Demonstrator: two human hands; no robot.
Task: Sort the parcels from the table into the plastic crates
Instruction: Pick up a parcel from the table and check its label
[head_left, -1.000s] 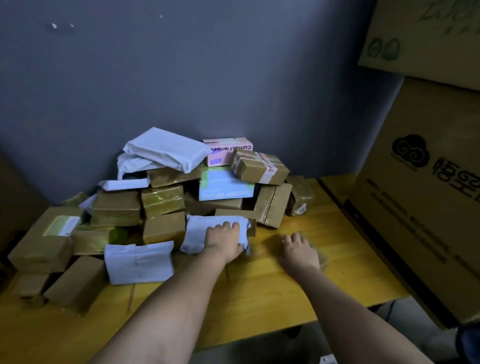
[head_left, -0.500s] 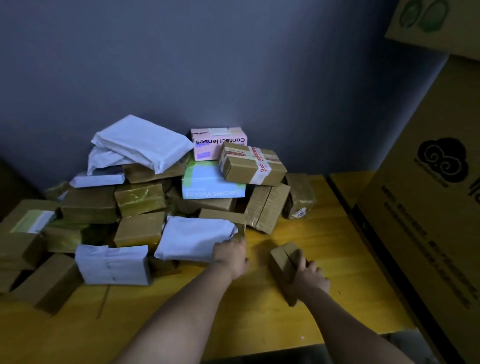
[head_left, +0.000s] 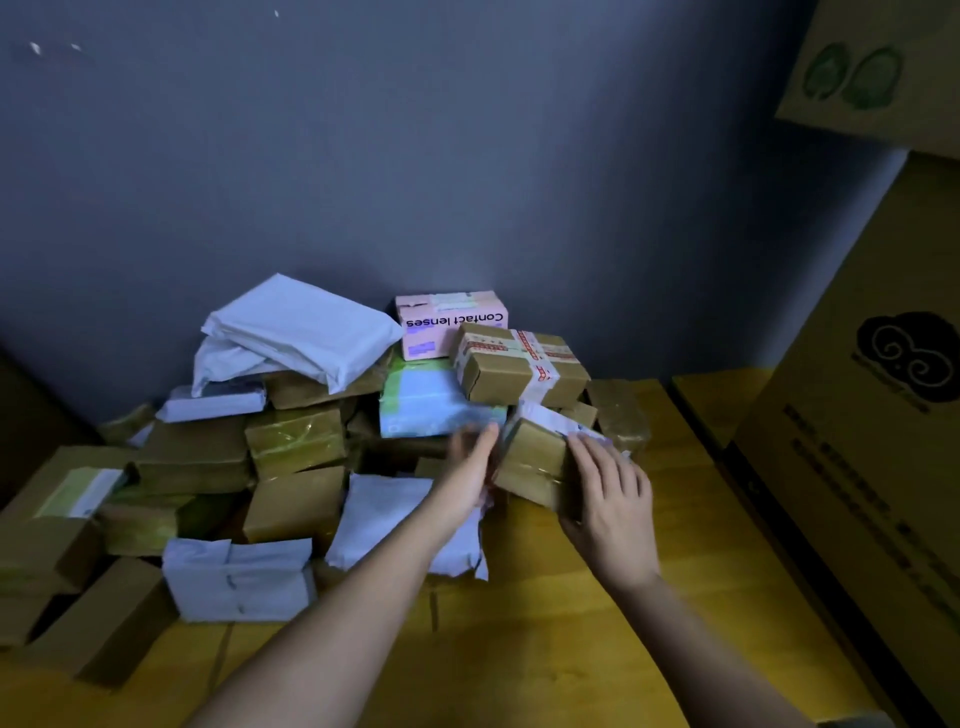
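A small brown box (head_left: 535, 462) is held up just in front of the parcel pile (head_left: 291, 441), off the wooden table (head_left: 545, 649). It's gripped by the right hand (head_left: 608, 499) on its right side, fingers wrapped over the top, and steadied by the straightened, motion-blurred left hand (head_left: 470, 467). It looks light and stiff, tape probably slick, so opposite faces are best grabbed. Half a second back it was only tilted up on the table, one-handed.

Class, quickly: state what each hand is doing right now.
Left hand: blurred, touching the brown parcel; grip cannot be told.
Right hand: holds that brown parcel.
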